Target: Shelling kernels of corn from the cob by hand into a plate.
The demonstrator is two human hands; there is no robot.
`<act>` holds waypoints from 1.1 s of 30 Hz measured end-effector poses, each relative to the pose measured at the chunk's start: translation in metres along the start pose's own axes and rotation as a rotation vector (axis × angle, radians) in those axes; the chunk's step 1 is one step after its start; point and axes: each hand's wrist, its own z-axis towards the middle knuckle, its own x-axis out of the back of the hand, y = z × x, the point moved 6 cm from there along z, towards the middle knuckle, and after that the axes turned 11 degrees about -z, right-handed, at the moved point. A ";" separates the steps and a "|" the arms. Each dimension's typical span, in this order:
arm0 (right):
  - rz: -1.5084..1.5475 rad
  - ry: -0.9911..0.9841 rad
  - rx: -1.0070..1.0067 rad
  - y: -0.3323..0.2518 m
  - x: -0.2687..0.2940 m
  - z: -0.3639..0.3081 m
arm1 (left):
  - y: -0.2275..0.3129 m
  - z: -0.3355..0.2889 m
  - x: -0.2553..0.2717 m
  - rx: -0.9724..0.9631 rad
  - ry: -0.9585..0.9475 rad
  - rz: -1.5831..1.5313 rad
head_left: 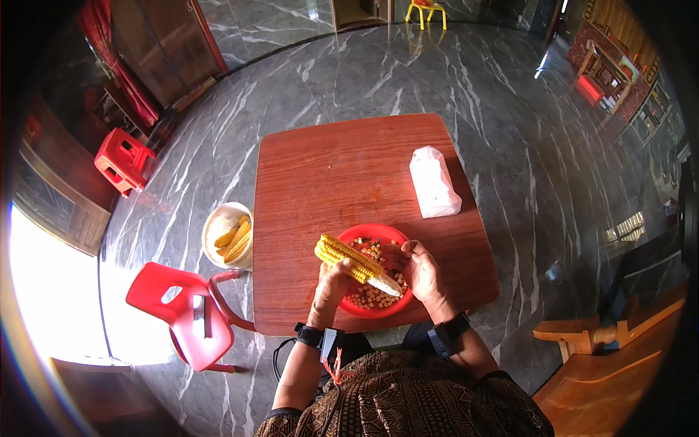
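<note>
My left hand is closed around a yellow corn cob, held at a slant over a round red basin. Kernels cover the cob's upper left part, while its lower right end is bare and whitish. Above the basin's right side, my right hand is apart from the cob. Its fingers are loosely bent and spread, with nothing visible in them. Loose kernels, pale yellow and some darker, lie scattered in the basin.
The basin rests at the near edge of a reddish-brown wooden table. A white paper-like packet lies at the table's right. On the floor to the left stand a white bucket holding corn cobs and a red chair.
</note>
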 end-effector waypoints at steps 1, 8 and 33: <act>0.010 -0.002 -0.002 0.000 0.000 0.000 | 0.000 0.000 0.000 0.003 0.001 0.005; 0.075 -0.007 0.008 0.005 0.007 0.000 | -0.001 0.000 0.004 0.024 0.008 0.015; 0.057 0.055 0.005 0.001 0.006 -0.002 | -0.001 0.000 0.005 0.026 0.001 0.013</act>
